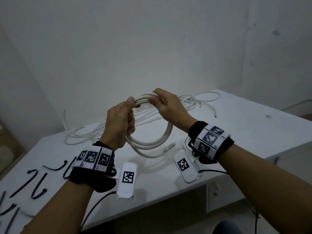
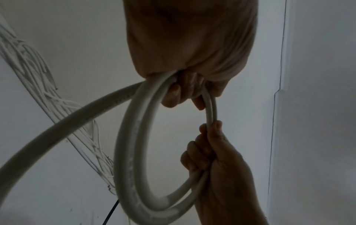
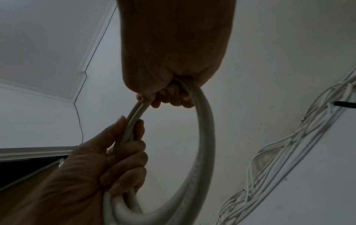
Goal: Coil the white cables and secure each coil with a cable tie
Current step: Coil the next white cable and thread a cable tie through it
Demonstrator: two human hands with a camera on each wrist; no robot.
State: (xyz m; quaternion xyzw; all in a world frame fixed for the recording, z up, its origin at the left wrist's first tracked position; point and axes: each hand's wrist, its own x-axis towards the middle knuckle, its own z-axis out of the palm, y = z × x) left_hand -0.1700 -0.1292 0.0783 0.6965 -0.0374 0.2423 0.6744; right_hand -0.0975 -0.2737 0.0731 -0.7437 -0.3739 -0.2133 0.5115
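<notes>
Both hands clamped on thick white cable coil (image 1: 152, 141), held up above table (image 1: 236, 125): left hand (image 1: 120, 123) grips coil's left side, right hand (image 1: 167, 106) its top. Loose thin white cables (image 1: 87, 134) lie behind; black cable ties (image 1: 33, 181) at table's left.

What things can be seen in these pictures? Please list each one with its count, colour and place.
coil of thick cable: one, white, held in the air above the table by both hands.
loose thin cables: several, exact count unclear, white, spread along the far side of the table.
cable ties: several, black, lying on the near left part of the table.
table: one, white, against the wall.
wall: white, behind the table.
wrist bands with markers: two, black and white, one on each wrist.
left hand: one, grip closed round the left side of the coil.
right hand: one, grip closed round the top of the coil.
</notes>
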